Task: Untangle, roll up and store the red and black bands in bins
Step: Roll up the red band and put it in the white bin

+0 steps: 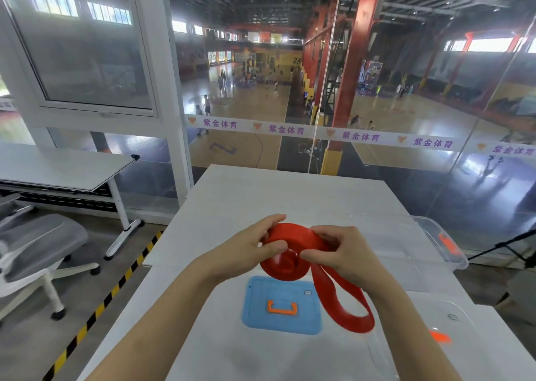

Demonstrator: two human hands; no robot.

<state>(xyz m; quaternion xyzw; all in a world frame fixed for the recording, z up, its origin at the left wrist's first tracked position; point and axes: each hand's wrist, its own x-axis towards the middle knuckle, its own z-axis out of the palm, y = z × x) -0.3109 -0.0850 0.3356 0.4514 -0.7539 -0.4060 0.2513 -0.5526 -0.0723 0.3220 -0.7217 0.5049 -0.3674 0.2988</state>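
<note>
Red band (278, 269), partly rolled, is held just above the blue lid (258, 311), pinched by curled fingers of left hand (255, 244) and right hand (345, 251); the roll may be sprung open if grip is slackened.

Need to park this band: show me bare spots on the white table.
Bare: the white table's far end by the glass wall, and its left strip beside the flat blue plastic lid. Crowded: the right side, with clear plastic bins, and the middle, under the hanging loop of the red band.
</note>
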